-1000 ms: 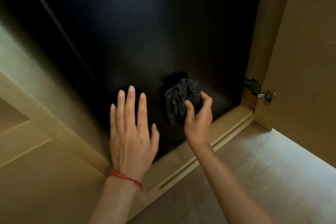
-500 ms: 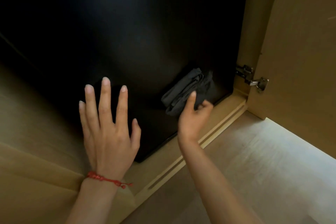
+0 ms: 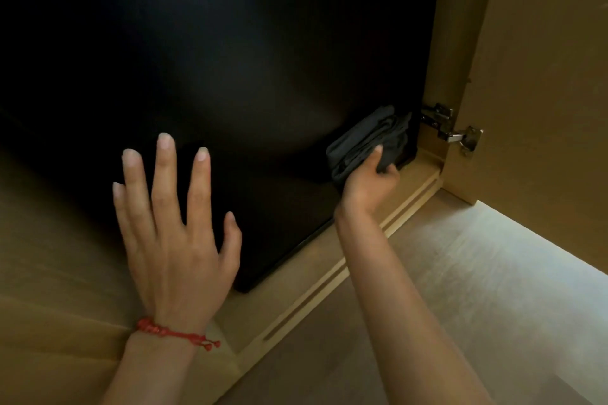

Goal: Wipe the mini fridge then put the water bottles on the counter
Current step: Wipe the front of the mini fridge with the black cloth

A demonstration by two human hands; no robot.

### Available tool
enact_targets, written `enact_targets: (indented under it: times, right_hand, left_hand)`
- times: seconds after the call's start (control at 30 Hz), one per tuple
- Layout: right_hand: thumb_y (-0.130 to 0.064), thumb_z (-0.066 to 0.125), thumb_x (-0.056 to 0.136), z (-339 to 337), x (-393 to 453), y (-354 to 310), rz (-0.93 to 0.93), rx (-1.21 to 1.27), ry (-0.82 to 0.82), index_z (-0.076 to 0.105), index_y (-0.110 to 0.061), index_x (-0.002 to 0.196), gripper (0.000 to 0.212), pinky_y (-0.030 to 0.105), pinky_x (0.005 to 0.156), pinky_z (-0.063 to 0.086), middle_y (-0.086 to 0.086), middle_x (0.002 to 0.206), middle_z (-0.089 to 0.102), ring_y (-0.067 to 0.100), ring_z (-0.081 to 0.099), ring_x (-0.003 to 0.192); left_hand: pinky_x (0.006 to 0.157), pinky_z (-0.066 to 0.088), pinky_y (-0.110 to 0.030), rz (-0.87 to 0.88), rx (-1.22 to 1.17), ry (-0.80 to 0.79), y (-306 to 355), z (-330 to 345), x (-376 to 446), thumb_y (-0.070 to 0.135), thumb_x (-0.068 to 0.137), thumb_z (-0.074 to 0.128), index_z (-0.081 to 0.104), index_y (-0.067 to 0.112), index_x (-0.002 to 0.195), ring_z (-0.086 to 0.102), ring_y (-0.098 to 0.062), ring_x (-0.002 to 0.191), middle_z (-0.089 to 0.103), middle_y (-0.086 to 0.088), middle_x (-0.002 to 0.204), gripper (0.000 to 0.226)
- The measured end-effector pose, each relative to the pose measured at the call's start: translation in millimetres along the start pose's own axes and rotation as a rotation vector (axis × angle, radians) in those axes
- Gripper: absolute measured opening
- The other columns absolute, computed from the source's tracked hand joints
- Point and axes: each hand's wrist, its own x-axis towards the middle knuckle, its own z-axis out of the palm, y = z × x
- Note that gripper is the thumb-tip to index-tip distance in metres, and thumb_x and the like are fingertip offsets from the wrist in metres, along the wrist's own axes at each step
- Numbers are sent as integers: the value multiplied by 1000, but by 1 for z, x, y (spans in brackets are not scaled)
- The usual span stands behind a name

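Right hand (image 3: 368, 187) clenches the dark cloth (image 3: 368, 145) at the mini fridge (image 3: 230, 76) corner, lower right; could snag the hinge (image 3: 450, 128). Left hand (image 3: 171, 223) is flat, fingers released.

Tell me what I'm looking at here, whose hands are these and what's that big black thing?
The picture comes from a camera worn on a person's head, looking down, so you see that person's own two hands. The big black thing is the front of a mini fridge that sits inside a wooden cupboard. The left hand, with a red string bracelet on the wrist, lies flat and open against the fridge. The right hand grips a dark cloth and presses it on the fridge's lower right corner to wipe it. The shiny metal piece is the cupboard door's hinge. No water bottles show here.
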Motion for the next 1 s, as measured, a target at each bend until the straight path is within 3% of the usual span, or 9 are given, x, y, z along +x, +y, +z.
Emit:
enact_targets:
  times: [0.13,0.27,0.33,0.4,0.5,0.67,0.8,1.0]
  right_hand:
    - [-29,46,94,2,30,-10,-67,-32,20,37,-1,132,48,20,91,41,15,131,53,25,49,122]
    - [-28,44,95,3,18,0,-72,1,33,38,0,131,45,19,91,42,14,128,55,24,51,119]
    - [-27,42,96,1,-4,15,-83,-29,30,35,1,132,45,0,78,33,8,121,54,18,50,114]
    - [-29,37,97,-6,-37,40,-89,-107,-40,30,-1,135,48,-6,71,26,1,114,47,10,44,109]
    - [-35,28,95,-18,-82,80,-89,-213,-170,24,-6,137,51,5,82,27,-8,114,36,6,37,110]
    - [-31,27,96,-17,-86,91,-105,-242,-186,23,-5,137,49,12,89,29,-5,117,35,4,34,109]
    - [-29,28,97,-13,-61,76,-91,-234,-138,27,-3,135,46,33,103,36,13,132,46,25,44,123]
    - [-34,28,98,-6,0,36,12,-248,-41,36,1,126,46,36,90,41,19,124,53,33,51,113]
  left_hand:
    - [115,2,-45,-1,0,-1,0,0,0,23,85,54,28,5,142,7,-39,137,19,-24,148,65]
    - [115,2,-45,0,1,3,0,0,1,22,86,54,28,4,142,8,-40,136,23,-27,146,65]
    - [115,2,-46,2,0,13,0,0,1,21,86,55,26,4,143,8,-40,136,22,-26,147,66]
    - [115,2,-45,0,-1,17,1,0,0,21,86,55,24,5,144,8,-40,137,20,-25,147,68]
    - [115,2,-46,-5,-7,11,0,-1,0,22,87,53,24,6,144,7,-38,138,19,-23,149,66]
    - [115,2,-45,-2,-12,-13,0,-3,0,21,85,54,28,6,143,6,-38,138,14,-20,149,66]
    - [115,2,-45,2,-18,-18,-1,-2,0,20,85,55,28,6,143,5,-38,138,12,-19,149,66]
    - [116,-1,-43,4,0,-12,-2,-1,-1,21,85,56,26,8,144,4,-37,138,13,-20,151,67]
